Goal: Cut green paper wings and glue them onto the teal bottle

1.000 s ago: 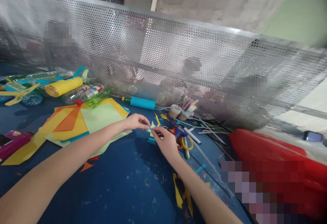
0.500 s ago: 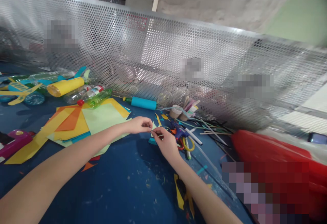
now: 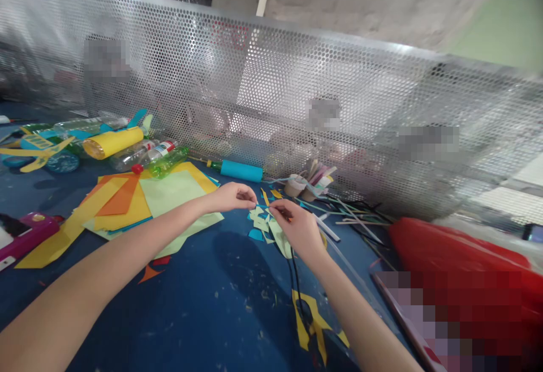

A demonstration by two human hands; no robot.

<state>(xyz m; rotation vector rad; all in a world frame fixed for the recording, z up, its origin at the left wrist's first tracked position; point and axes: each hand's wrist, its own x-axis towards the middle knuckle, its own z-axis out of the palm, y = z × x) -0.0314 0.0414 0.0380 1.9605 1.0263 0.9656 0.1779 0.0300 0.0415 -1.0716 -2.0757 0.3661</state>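
Over the blue table (image 3: 203,304), my left hand (image 3: 237,197) is closed in a pinch, its fingertips at one end of a small blue paper strip (image 3: 263,206). At the other end, my right hand (image 3: 297,222) pinches the strip between thumb and fingers. Pale green paper scraps (image 3: 261,223) and a blue paper piece (image 3: 256,234) lie just below the hands. My right hand partly covers a yellow ring handle and things behind it. A black cord (image 3: 296,276) runs under my right wrist.
Coloured paper sheets (image 3: 169,197) are stacked to the left, near a magenta tool (image 3: 36,236). Plastic bottles (image 3: 169,160), a blue-wrapped bottle (image 3: 241,171) and cups of sticks (image 3: 294,185) line a perforated metal panel (image 3: 169,66). Red plastic (image 3: 449,247) lies at right.
My hands have moved slightly apart, the right one rightward. A pale scrap at my fingertips is replaced by a blue strip, and pale green scraps now show beneath them.
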